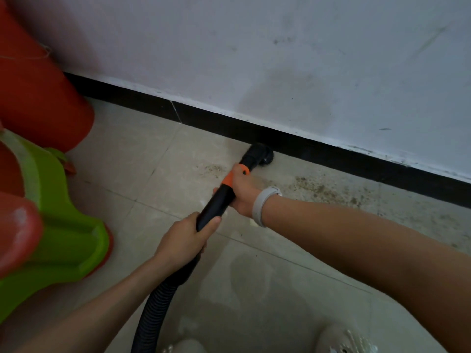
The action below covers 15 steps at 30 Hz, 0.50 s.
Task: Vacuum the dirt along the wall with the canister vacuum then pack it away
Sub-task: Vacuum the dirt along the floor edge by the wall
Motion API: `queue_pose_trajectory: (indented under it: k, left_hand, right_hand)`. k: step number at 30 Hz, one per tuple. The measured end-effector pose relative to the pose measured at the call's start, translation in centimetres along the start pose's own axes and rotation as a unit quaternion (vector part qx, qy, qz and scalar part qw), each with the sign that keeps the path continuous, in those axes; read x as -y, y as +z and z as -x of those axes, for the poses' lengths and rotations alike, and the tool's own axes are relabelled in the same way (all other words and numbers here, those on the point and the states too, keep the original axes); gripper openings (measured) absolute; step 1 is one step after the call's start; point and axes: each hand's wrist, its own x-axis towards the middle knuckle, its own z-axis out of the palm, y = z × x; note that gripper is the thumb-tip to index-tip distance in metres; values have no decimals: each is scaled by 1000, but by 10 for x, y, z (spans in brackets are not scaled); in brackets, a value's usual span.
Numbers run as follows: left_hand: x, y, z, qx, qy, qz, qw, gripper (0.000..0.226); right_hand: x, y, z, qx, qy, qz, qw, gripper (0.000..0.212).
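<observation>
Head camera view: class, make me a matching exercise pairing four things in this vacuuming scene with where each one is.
Things:
1. Black round brush nozzle
2. Brown scattered dirt
3. Green plastic stool
4. Pale grey wristband

Places:
A. far left of the floor
B. on the right arm
C. against the black skirting board
D. on the tiles right of the nozzle

Pairs: 1-C, 2-D, 3-A, 4-B

Brush nozzle: black, round, pressed to the floor against the black baseboard.
Tube: black with an orange collar, slanting up toward the wall.
Hose: black, ribbed, curving downward.
Dirt: brown specks along the wall, right of the nozzle.
</observation>
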Motion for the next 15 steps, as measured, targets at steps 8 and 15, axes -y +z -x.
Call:
queue_pose_trajectory:
  k: [8, 15]
  left_hand:
    - [35, -30, -12, -118, -58, 5, 991, 42]
    - [31, -21, -24, -63, -61, 43, 995, 37]
  right_hand:
    - [2, 81, -10, 117, 14, 87, 989, 32]
    - [6, 69, -18, 104, 39, 89, 990, 34]
